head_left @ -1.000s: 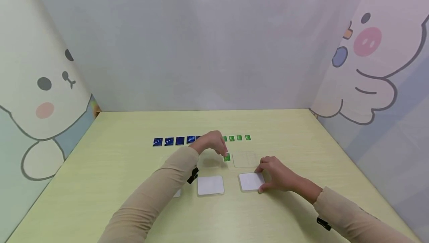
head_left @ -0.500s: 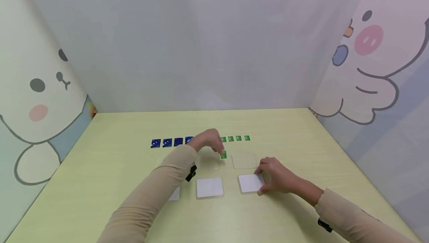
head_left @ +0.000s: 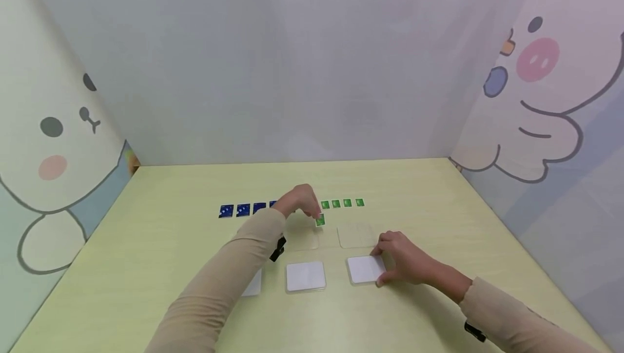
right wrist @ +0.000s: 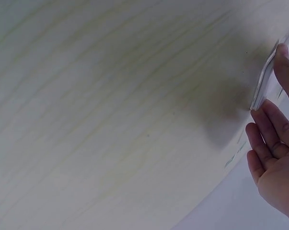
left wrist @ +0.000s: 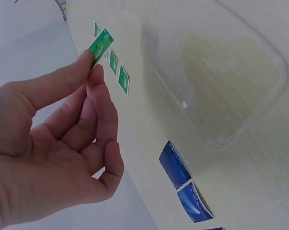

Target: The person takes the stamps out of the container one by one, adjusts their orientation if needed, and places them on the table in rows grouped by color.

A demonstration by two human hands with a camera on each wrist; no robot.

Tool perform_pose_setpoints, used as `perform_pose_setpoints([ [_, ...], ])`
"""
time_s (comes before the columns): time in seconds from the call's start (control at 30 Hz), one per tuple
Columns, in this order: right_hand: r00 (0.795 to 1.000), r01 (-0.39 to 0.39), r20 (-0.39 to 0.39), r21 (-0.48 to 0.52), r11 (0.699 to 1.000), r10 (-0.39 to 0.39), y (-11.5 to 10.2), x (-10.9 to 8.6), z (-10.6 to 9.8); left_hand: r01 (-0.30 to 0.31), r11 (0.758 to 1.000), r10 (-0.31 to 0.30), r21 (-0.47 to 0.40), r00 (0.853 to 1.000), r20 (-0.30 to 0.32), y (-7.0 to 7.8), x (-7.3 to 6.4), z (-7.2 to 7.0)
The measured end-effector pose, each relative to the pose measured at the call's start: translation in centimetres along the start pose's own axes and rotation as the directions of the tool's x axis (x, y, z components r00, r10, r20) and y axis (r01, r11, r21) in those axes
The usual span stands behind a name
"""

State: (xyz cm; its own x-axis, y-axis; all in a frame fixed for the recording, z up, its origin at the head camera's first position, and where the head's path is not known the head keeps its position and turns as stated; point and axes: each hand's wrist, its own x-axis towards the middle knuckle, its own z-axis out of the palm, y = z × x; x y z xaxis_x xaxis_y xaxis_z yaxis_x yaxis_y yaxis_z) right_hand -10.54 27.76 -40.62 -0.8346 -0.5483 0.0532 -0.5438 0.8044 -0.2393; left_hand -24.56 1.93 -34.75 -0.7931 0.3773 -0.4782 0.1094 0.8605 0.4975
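Note:
My left hand [head_left: 303, 200] pinches a small green card [head_left: 320, 220] with a white border between thumb and index finger. In the left wrist view the card [left wrist: 101, 46] stands raised above the table, its other fingers loosely curled below. My right hand [head_left: 403, 258] grips a shallow clear plastic box [head_left: 364, 270] with a white inside, at the right of the near row. Thumb and fingertips hold opposite edges of this box [right wrist: 265, 81] in the right wrist view. Behind it lies a clear plastic lid or tray [head_left: 356, 235]; another one [head_left: 303, 240] is beside my left wrist.
Several green cards [head_left: 347, 203] lie in a row at the back, with several dark blue cards [head_left: 243, 210] left of them, partly hidden by my left arm. Two more white-filled boxes [head_left: 305, 276] stand in the near row; my left sleeve covers part of the leftmost [head_left: 253, 285].
My left hand has moved a little left and away from me with the green card. The right hand keeps its hold on the box. The head view has shifted slightly.

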Motion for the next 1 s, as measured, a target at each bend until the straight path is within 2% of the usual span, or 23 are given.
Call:
perform_pose_setpoints([
  [0.27, 1.0, -0.008, -0.01, -0.002, 1.0, 0.008, 0.05, -0.13, 0.1, -0.013, 0.999, 0.015, 0.045, 0.998, -0.061, -0.09, 0.29, 0.41],
  [0.53, 1.0, 0.005, -0.014, -0.019, 1.0, -0.005, -0.02, -0.15, 0.12, -0.012, 0.996, 0.019, 0.086, 0.996, -0.09, -0.22, 0.35, 0.5],
  [0.8, 1.0, 0.004, -0.004, -0.029, 1.0, -0.004, -0.24, -0.06, -0.1, -0.022, 0.998, 0.03, 0.063, 0.993, -0.117, -0.59, 0.69, 0.48],
  [1.0, 1.0, 0.005, -0.013, -0.042, 0.999, -0.006, -0.18, -0.14, 0.08, -0.012, 0.997, 0.024, 0.072, 0.986, -0.167, -0.52, 0.77, 0.33],
])
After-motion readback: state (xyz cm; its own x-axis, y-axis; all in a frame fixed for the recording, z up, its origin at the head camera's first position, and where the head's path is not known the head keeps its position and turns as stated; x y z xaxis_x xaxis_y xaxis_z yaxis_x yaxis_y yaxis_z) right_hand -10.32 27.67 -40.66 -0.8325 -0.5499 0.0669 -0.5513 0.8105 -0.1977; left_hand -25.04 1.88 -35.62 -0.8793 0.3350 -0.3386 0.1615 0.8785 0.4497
